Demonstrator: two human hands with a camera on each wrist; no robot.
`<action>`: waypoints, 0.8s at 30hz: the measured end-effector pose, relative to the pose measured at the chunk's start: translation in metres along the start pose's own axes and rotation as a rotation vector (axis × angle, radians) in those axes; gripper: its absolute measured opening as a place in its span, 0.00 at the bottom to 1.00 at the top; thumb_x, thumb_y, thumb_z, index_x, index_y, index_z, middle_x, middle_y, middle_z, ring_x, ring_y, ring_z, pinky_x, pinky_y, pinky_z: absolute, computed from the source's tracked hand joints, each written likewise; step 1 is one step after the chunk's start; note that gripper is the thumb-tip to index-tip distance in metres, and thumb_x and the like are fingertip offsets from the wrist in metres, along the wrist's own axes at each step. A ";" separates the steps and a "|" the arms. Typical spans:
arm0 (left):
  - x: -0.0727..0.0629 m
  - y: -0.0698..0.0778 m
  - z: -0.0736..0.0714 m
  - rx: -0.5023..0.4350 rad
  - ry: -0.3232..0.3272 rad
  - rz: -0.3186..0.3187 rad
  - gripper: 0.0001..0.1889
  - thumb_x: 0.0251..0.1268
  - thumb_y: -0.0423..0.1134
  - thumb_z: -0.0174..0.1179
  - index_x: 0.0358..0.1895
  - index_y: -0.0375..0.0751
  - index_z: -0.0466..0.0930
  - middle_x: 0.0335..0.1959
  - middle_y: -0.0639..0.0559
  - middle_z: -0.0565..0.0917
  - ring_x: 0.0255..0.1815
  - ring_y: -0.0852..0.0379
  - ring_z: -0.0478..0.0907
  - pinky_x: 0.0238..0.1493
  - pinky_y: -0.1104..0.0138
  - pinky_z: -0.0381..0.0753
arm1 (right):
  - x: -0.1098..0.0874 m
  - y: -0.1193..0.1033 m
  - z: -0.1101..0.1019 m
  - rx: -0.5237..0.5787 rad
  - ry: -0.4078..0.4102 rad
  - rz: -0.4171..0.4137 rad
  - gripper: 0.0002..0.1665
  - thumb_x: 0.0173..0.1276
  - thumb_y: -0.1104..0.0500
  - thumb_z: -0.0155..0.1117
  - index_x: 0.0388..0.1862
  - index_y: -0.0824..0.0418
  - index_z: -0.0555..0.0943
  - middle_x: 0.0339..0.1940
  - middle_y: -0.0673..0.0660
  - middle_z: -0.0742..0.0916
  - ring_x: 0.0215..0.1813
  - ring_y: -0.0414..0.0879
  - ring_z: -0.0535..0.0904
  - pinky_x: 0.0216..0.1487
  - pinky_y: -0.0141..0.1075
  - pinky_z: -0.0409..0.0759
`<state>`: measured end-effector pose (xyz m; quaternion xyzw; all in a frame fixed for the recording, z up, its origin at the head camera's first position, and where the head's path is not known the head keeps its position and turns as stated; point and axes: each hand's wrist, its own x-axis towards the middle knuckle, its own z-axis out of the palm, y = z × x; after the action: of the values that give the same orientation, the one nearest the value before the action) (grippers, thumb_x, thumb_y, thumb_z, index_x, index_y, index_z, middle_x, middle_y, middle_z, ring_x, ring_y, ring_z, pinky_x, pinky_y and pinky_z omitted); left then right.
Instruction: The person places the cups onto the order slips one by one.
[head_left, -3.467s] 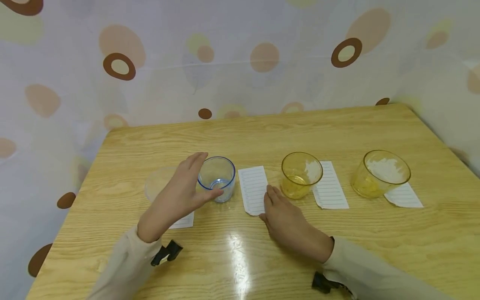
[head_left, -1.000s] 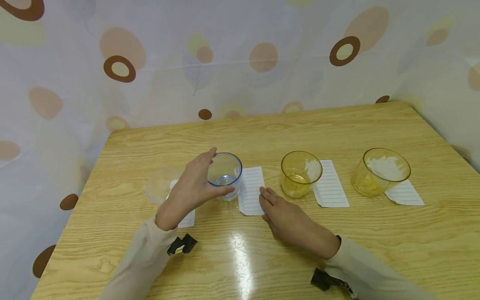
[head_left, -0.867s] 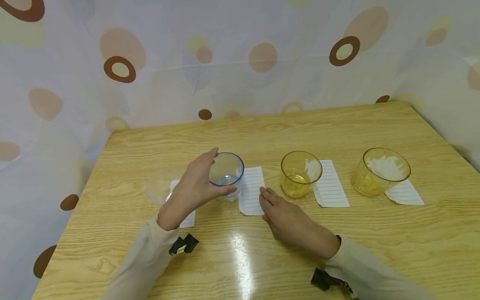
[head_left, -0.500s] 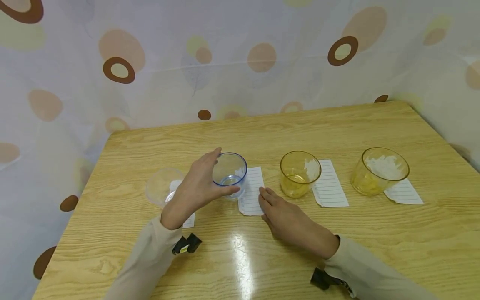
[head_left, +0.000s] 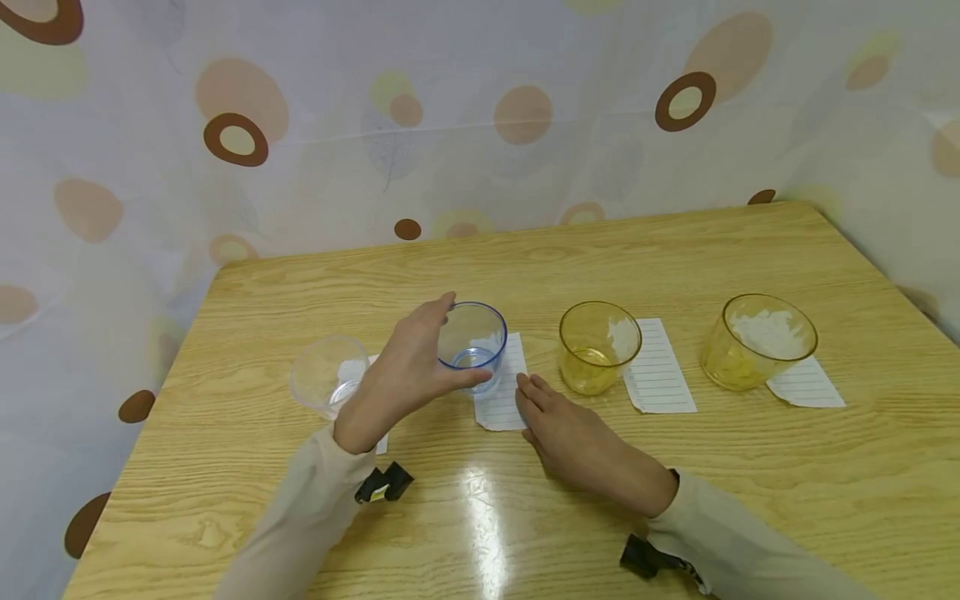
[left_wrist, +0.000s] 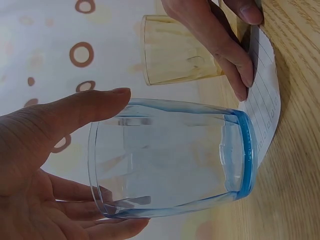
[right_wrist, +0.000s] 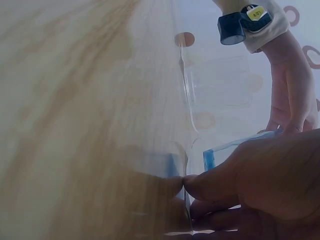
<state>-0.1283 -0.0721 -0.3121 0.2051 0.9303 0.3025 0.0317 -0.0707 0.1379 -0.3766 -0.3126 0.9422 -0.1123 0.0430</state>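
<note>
My left hand (head_left: pixel 408 358) grips a blue-tinted clear glass cup (head_left: pixel 474 360) by its sides near the rim, thumb on the near side and fingers round the far side. In the left wrist view the blue base of the cup (left_wrist: pixel 170 160) hangs close over a lined paper slip (left_wrist: pixel 265 102). The right wrist view shows that base raised a little above the table. My right hand (head_left: pixel 573 437) rests at the right edge of the same paper slip (head_left: pixel 498 410), its extended fingertips pressing it to the wood.
A colourless glass cup (head_left: pixel 318 375) stands at the left, with a paper slip partly hidden behind my left wrist. Two yellow glass cups, the middle one (head_left: pixel 592 371) and the right one (head_left: pixel 738 358), stand beside lined slips. A patterned cloth (head_left: pixel 450 167) hangs behind the table.
My left hand has carried the blue cup rightward until it overlaps the paper slip. More of the colourless cup shows at left. My right hand stays at the slip's edge.
</note>
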 end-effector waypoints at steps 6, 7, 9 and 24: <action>0.003 0.003 0.003 -0.016 -0.020 -0.005 0.53 0.48 0.50 0.75 0.72 0.27 0.55 0.70 0.34 0.64 0.71 0.39 0.60 0.69 0.52 0.61 | 0.000 0.000 0.000 0.002 0.002 -0.002 0.26 0.71 0.65 0.58 0.63 0.79 0.69 0.68 0.72 0.70 0.69 0.64 0.67 0.61 0.51 0.73; 0.003 0.003 0.004 -0.017 -0.022 -0.006 0.53 0.48 0.51 0.75 0.72 0.27 0.55 0.70 0.34 0.64 0.71 0.39 0.60 0.69 0.52 0.61 | 0.000 0.000 0.000 0.002 0.001 -0.002 0.26 0.71 0.65 0.58 0.63 0.79 0.69 0.68 0.72 0.70 0.69 0.64 0.67 0.61 0.51 0.73; 0.004 0.003 0.005 -0.017 -0.020 -0.002 0.53 0.48 0.50 0.75 0.72 0.27 0.55 0.70 0.34 0.64 0.71 0.40 0.60 0.70 0.52 0.61 | 0.000 0.000 0.000 0.002 0.002 0.000 0.26 0.71 0.65 0.58 0.63 0.79 0.69 0.68 0.72 0.70 0.68 0.64 0.67 0.61 0.51 0.73; 0.006 0.003 0.013 -0.004 0.004 0.014 0.52 0.47 0.52 0.75 0.71 0.27 0.58 0.69 0.35 0.67 0.71 0.40 0.62 0.69 0.53 0.63 | 0.000 -0.002 -0.002 0.008 -0.007 0.004 0.27 0.71 0.66 0.57 0.64 0.80 0.68 0.68 0.73 0.70 0.69 0.64 0.66 0.63 0.51 0.71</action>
<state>-0.1305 -0.0604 -0.3201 0.2110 0.9282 0.3052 0.0283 -0.0700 0.1364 -0.3744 -0.3108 0.9423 -0.1147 0.0478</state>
